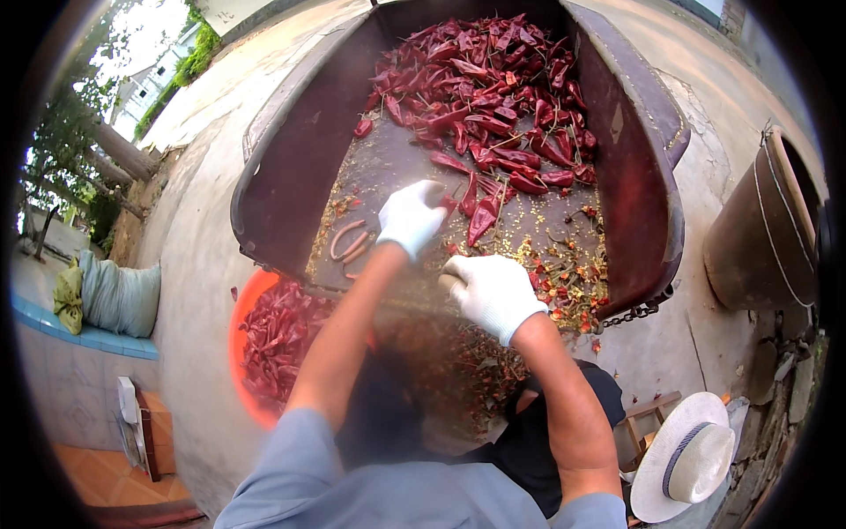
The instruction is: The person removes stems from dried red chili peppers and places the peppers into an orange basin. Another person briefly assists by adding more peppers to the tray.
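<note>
From the head view, your gloved left hand [410,216] pinches a red chilli [451,204] at the near edge of the pile [489,97] in the trough [652,176], long axis pointing away from you, while your right hand [489,291] hangs loosely curled and seemingly empty, nearer the trough's front edge.

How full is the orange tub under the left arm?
Well filled, roughly to the rim: dried red chillies cover the visible part of the orange tub. The left forearm hides its right side, so its depth cannot be told.
</note>
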The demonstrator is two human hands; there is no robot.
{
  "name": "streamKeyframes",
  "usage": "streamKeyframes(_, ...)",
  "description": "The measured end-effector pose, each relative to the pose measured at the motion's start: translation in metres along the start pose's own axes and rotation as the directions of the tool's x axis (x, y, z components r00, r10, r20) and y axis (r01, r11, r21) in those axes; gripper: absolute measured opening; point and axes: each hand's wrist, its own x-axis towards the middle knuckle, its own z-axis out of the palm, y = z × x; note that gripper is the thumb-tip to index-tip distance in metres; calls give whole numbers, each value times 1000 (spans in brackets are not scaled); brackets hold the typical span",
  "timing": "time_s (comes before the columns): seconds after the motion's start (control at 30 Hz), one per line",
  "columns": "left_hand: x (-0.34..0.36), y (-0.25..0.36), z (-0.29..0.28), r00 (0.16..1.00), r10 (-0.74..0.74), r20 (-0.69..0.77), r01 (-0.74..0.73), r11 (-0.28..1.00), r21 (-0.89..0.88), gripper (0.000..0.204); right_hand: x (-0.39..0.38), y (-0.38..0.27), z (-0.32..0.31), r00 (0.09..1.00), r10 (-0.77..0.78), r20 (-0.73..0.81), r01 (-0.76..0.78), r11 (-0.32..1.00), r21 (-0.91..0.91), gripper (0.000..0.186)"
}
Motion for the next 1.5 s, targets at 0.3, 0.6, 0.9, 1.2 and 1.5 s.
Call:
streamKeyframes(0.3,-53,25,-43,974,-2,228,194,532,-824,37,25,11,6,903,307,-301,-126,858,497,50)
streamKeyframes(0.6,-79,30,-58,982,178,64,-115,830,-545,33,17,5,6,895,189,-404,-37,934,356,33)
streamKeyframes(0.9,-89,27,-60,989,104,102,-21,797,-604,24,7,-6,14,911,21,-412,28,994,110,27)
streamKeyframes(1.2,-69,12,-39,913,-67,402,366,-297,-882,26,0,-30,-7,935,355,7,-168,425,890,17)
streamKeyframes(1.5,-17,14,-4,986,98,-136,-122,976,-178,29,1,11,-37,879,475,-40,-170,391,904,24)
